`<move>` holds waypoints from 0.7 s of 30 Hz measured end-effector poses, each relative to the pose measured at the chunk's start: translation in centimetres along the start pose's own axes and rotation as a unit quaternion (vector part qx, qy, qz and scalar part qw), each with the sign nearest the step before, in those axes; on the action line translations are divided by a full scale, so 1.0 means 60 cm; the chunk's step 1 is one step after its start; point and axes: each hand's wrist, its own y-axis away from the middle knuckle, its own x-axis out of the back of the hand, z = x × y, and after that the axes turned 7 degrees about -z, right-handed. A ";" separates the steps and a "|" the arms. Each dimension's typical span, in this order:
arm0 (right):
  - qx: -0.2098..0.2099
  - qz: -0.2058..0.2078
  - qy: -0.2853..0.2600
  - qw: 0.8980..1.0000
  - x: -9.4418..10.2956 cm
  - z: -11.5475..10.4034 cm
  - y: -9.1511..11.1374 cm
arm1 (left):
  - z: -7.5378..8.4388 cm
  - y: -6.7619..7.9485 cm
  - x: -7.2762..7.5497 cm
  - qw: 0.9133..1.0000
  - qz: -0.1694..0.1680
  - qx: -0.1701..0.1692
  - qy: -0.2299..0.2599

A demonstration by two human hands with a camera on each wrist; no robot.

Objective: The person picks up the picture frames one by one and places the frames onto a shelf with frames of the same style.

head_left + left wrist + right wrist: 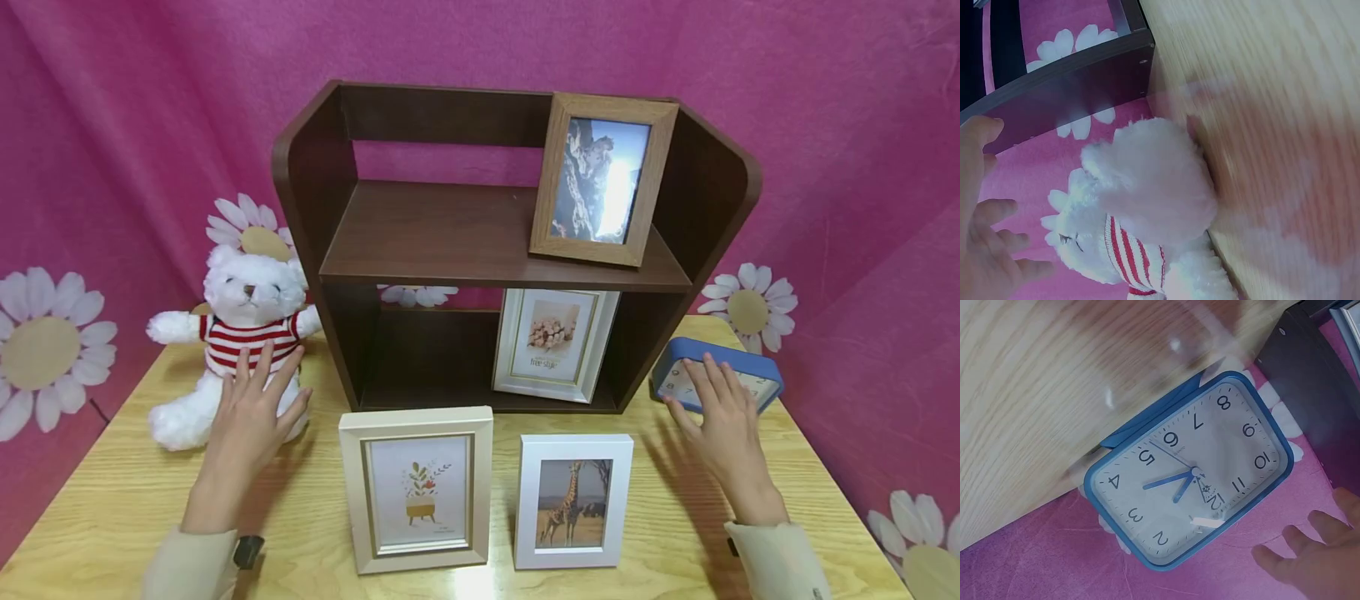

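At the left of the table a white teddy bear [251, 292] in a red-and-white striped sweater sits beside the shelf. My left hand [251, 417] hovers in front of the bear with its fingers spread, overlapping its lower body in the head view. In the left wrist view that hand [988, 250] is apart from the bear [1160, 181] and holds nothing. To the right, a blue alarm clock [738, 360] with a white dial stands tilted back. My right hand [723, 429] is before the dial, fingers extended; the right wrist view has those fingers apart from the clock [1166, 462].
A dark brown two-tier shelf [435, 233] stands mid-table. A wood-coloured photo frame [656, 183] leans on its upper tier, a silvery-white frame [506, 350] on the lower. In front stand a cream frame [356, 500] and a white giraffe-photo frame [528, 500]. A pink curtain [847, 167] hangs behind.
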 end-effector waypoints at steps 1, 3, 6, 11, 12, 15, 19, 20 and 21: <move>0.003 0.005 -0.003 1.000 0.000 -0.001 -0.001 | 0.000 0.000 0.000 1.000 0.000 -0.001 0.004; 0.008 0.014 -0.007 1.000 0.000 -0.002 -0.002 | 0.000 0.000 0.000 1.000 0.003 -0.006 0.015; 0.009 0.024 -0.019 0.999 -0.001 -0.005 -0.005 | 0.001 -0.001 0.002 0.999 -0.001 -0.008 0.034; 0.014 0.040 -0.058 0.997 -0.004 -0.008 -0.011 | 0.004 -0.001 0.006 0.998 -0.012 -0.005 0.063; 0.015 0.041 -0.067 0.997 -0.005 -0.009 -0.012 | 0.005 -0.001 0.007 0.998 -0.014 -0.004 0.068; 0.010 0.039 -0.087 0.995 -0.006 -0.013 -0.013 | 0.007 0.002 0.008 0.995 -0.027 -0.006 0.091; 0.001 0.038 -0.106 0.994 -0.006 -0.018 -0.016 | 0.010 0.010 0.008 0.992 -0.037 -0.018 0.122; -0.001 0.038 -0.110 0.993 -0.006 -0.018 -0.017 | 0.010 0.012 0.006 0.991 -0.033 -0.024 0.128; -0.005 0.037 -0.115 0.993 -0.007 -0.019 -0.018 | 0.011 0.014 0.005 0.990 -0.028 -0.028 0.135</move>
